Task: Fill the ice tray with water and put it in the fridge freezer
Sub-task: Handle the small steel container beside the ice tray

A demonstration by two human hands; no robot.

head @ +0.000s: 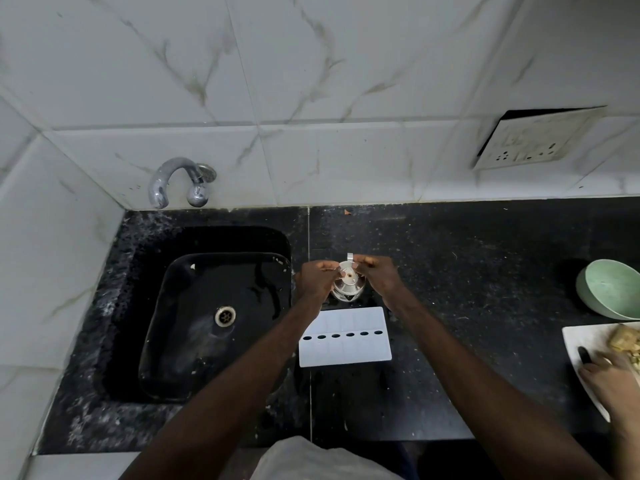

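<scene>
Head view: left grip (316, 279) and right grip (379, 276) pinch the steel jug (348, 292) top, just far of the ice tray (346, 349) on the worktop (467, 271). Judged: 0 of 2 steps complete.

Dim, cool and even, without hard shadows. Small bright glints on the tap (160, 188) and a wet sheen inside the sink (266, 292). Almost no detail in the black worktop (485, 271). Strongly bowed toward every edge, bending the joints of the wall tiles (311, 81). Soft and smeared in the corners.
</scene>
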